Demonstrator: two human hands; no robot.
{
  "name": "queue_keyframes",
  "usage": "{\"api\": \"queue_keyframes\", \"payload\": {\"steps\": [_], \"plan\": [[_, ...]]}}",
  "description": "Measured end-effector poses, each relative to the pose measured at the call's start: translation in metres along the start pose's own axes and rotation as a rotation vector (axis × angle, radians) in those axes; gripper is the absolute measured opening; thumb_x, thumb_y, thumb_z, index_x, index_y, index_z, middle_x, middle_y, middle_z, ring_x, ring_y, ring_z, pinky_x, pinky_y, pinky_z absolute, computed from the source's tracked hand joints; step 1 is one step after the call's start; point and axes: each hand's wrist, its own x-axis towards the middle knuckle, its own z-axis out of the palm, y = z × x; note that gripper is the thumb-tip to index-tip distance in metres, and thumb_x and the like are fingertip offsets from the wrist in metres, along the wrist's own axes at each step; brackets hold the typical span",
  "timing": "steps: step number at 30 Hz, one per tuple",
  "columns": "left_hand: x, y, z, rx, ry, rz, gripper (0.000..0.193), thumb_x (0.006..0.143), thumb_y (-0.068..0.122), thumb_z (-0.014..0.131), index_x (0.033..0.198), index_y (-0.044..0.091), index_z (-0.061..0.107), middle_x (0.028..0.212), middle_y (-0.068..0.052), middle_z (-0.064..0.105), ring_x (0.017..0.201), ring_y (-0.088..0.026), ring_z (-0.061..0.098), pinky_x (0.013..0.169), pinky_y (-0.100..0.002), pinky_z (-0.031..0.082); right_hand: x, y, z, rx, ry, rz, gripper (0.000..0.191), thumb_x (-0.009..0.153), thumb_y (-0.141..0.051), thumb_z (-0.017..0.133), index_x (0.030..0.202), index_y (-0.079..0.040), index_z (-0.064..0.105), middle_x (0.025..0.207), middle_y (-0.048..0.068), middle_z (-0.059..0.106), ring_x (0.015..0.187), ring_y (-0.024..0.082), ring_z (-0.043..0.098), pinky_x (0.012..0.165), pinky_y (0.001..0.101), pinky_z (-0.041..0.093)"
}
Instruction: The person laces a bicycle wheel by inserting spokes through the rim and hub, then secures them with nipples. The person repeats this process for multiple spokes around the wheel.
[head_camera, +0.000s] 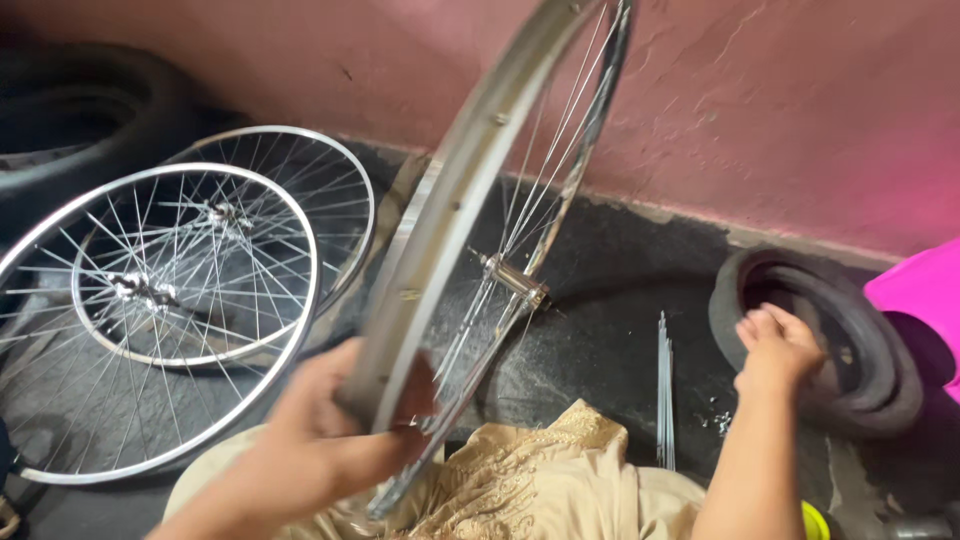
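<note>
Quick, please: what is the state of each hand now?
Left hand: closed on the rim of the upright bicycle wheel.
Right hand: holds nothing; fingers curled, above the small black tyre.

Left hand (320, 430) clenched, blurred; right hand (778, 350) outstretched, seemingly loosely curled.

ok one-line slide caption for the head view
Left hand grips a silver spoked bicycle wheel upright; right hand reaches toward a small black rubber tyre.

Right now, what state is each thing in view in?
Left hand: gripping the held wheel's rim.
Held spoked wheel: upright, tilted, no tyre.
Right hand: reaching over the small tyre, holding nothing visible.
Small tyre: flat on the floor.
Loose spokes: bundled on the floor.
Stacked wheels: lying flat.
</note>
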Motion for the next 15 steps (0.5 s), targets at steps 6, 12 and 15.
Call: {"api": "queue_keyframes", "payload": {"steps": [6, 12, 15], "plan": [[0.030, -0.008, 0.094, -0.197, 0.180, 0.099, 0.043, 0.076, -0.007, 0.070, 0.115, 0.010, 0.059, 0.092, 0.004, 0.063, 0.081, -0.006, 0.060, 0.068, -0.025, 0.052, -0.213, -0.082, 0.016, 0.434, -0.778, 0.050, 0.008, 0.106, -0.008, 0.062, 0.110, -0.001, 0.062, 0.096, 0.015, 0.067, 0.084, 0.023, 0.067, 0.082, 0.0360, 0.058], [0.019, 0.006, 0.138, 0.087, -0.028, 0.214, 0.030, 0.097, 0.003, 0.077, 0.117, 0.001, 0.056, 0.094, -0.007, 0.062, 0.084, -0.014, 0.063, 0.074, -0.029, 0.055, -0.321, -0.076, 0.005, 0.288, -1.108, -0.336, 0.010, 0.100, -0.005, 0.073, 0.109, -0.003, 0.071, 0.102, 0.014, 0.068, 0.088, 0.022, 0.068, 0.082, 0.0343, 0.056], [0.021, 0.010, 0.110, 0.129, -0.287, 0.353, 0.033, 0.090, -0.001, 0.056, 0.122, 0.002, 0.060, 0.112, -0.003, 0.061, 0.107, -0.011, 0.058, 0.094, -0.026, 0.049, -0.328, -0.062, -0.011, 0.319, -1.052, -0.409, 0.012, 0.097, -0.004, 0.078, 0.109, -0.003, 0.075, 0.105, 0.014, 0.069, 0.089, 0.022, 0.069, 0.082, 0.0335, 0.056]]}}
